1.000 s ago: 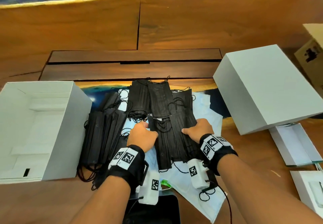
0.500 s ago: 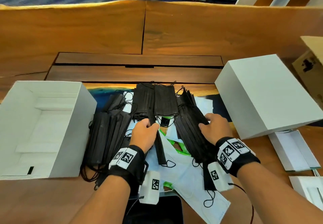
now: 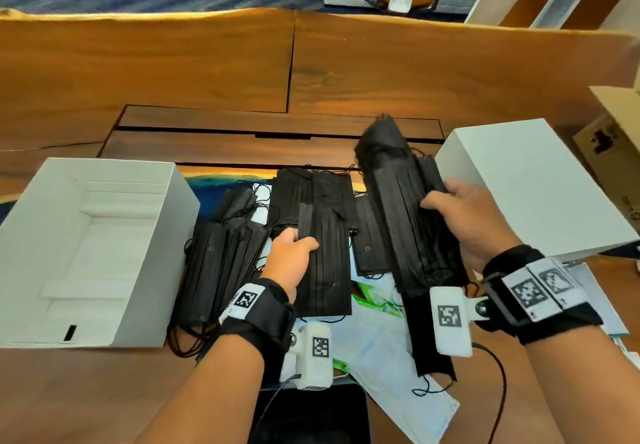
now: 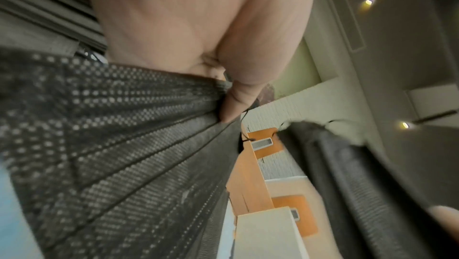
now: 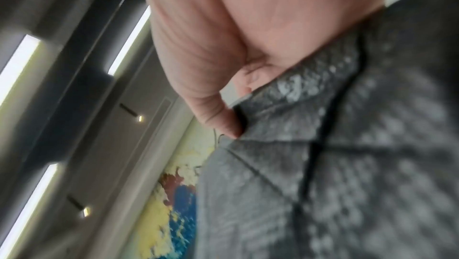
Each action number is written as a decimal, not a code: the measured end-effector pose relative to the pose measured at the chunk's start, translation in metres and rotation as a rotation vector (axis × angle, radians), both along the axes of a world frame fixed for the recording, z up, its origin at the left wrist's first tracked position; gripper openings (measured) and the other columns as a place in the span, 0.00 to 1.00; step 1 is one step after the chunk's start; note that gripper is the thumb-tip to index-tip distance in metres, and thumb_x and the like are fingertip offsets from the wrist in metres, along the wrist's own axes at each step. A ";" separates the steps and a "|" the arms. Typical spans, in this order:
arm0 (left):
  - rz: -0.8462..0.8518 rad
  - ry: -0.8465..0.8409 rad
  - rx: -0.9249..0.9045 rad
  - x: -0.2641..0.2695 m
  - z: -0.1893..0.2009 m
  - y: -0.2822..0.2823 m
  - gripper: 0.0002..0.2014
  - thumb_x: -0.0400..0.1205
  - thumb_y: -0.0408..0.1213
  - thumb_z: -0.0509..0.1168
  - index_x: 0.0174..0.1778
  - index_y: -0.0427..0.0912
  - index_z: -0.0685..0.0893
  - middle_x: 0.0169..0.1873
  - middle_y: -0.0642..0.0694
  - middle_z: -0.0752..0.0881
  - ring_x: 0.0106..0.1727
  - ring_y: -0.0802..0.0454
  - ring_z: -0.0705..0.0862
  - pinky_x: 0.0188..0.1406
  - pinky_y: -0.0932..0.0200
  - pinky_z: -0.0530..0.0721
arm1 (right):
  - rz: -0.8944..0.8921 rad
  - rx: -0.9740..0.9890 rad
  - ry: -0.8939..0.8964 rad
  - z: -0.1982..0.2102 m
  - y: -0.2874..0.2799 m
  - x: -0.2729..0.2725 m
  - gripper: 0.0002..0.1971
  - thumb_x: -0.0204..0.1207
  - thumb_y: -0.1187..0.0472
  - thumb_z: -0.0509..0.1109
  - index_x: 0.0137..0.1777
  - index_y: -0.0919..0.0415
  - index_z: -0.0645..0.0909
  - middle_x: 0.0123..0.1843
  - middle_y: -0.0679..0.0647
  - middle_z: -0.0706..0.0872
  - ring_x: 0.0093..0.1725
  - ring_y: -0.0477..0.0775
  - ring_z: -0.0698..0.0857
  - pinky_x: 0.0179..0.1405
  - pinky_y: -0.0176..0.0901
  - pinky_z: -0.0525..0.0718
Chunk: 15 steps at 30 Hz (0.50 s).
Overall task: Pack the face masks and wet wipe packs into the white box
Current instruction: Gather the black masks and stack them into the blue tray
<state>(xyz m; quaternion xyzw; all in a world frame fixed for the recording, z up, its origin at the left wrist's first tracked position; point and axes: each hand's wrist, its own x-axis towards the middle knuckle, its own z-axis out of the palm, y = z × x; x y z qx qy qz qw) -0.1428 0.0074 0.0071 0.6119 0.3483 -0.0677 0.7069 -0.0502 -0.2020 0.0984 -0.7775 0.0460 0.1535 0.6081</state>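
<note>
The wooden table (image 3: 207,62) fills the frame; the open white box (image 3: 145,270) sits at the left edge, a closed white box (image 3: 519,187) at the right; black face masks (image 3: 221,260) lie heaped at centre, over pale blue masks (image 3: 398,367) and a green wipe pack (image 3: 374,299) at lower centre; the right hand (image 3: 464,221) grips a thick bundle of masks (image 3: 398,208), raised, right of centre; the left hand (image 3: 291,260) pinches a smaller stack (image 3: 325,270) at centre.
</note>
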 end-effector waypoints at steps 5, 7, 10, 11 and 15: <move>0.168 -0.075 -0.464 0.001 0.016 -0.005 0.15 0.89 0.33 0.56 0.69 0.37 0.79 0.61 0.36 0.87 0.59 0.39 0.87 0.61 0.37 0.84 | 0.070 0.211 0.178 -0.015 0.021 -0.020 0.11 0.74 0.73 0.64 0.50 0.64 0.87 0.44 0.62 0.91 0.44 0.60 0.89 0.42 0.49 0.87; 0.147 -0.114 -0.601 0.001 0.023 -0.003 0.25 0.90 0.52 0.50 0.73 0.40 0.79 0.67 0.36 0.85 0.67 0.39 0.84 0.68 0.37 0.79 | 0.132 0.043 0.218 -0.033 0.029 -0.034 0.07 0.75 0.72 0.66 0.46 0.68 0.86 0.42 0.63 0.92 0.45 0.64 0.90 0.44 0.54 0.89; 0.077 -0.169 -0.641 -0.001 0.029 0.002 0.37 0.83 0.68 0.45 0.61 0.44 0.89 0.62 0.37 0.88 0.63 0.42 0.87 0.66 0.41 0.80 | 0.238 -0.100 0.229 -0.053 0.037 -0.047 0.07 0.80 0.66 0.67 0.47 0.65 0.87 0.48 0.61 0.92 0.51 0.63 0.91 0.57 0.64 0.87; 0.066 -0.161 -0.600 -0.001 0.028 0.003 0.35 0.84 0.66 0.48 0.61 0.43 0.89 0.61 0.37 0.88 0.61 0.41 0.88 0.63 0.41 0.83 | 0.253 -0.110 0.231 -0.055 0.039 -0.050 0.08 0.82 0.65 0.66 0.47 0.62 0.87 0.48 0.59 0.93 0.51 0.60 0.91 0.58 0.62 0.87; 0.158 -0.070 -0.494 0.000 0.016 0.008 0.29 0.85 0.58 0.58 0.74 0.40 0.78 0.63 0.35 0.87 0.63 0.36 0.87 0.63 0.32 0.83 | 0.338 -0.151 0.196 -0.048 0.041 -0.054 0.08 0.84 0.60 0.65 0.52 0.61 0.86 0.50 0.57 0.92 0.52 0.56 0.91 0.56 0.54 0.89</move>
